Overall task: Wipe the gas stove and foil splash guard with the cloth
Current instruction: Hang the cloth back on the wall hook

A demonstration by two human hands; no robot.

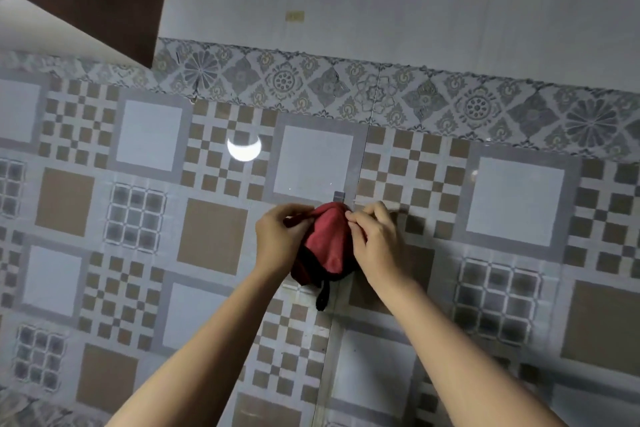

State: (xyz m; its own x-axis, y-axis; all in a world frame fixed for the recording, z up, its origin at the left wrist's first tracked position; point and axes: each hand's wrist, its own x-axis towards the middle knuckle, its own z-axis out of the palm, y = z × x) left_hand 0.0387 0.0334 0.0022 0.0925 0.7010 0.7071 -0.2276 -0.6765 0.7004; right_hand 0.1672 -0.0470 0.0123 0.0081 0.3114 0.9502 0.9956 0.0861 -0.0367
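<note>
While we hold the red cloth (pixel 325 239) up by the tiled wall (pixel 512 201), our left hand (pixel 280 239) and right hand (pixel 375 241) pinch it. Loose fingers could drop it.

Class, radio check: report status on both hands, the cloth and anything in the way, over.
Left hand and right hand both grip the red cloth, bunched against the patterned wall. Stove not in view. Nothing in the way.

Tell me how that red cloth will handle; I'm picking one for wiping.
The red cloth looks floppy: it bunches and sags between the left hand and right hand. Probably light, since fingertips alone hold it. Its dangling black loop may snag.
</note>
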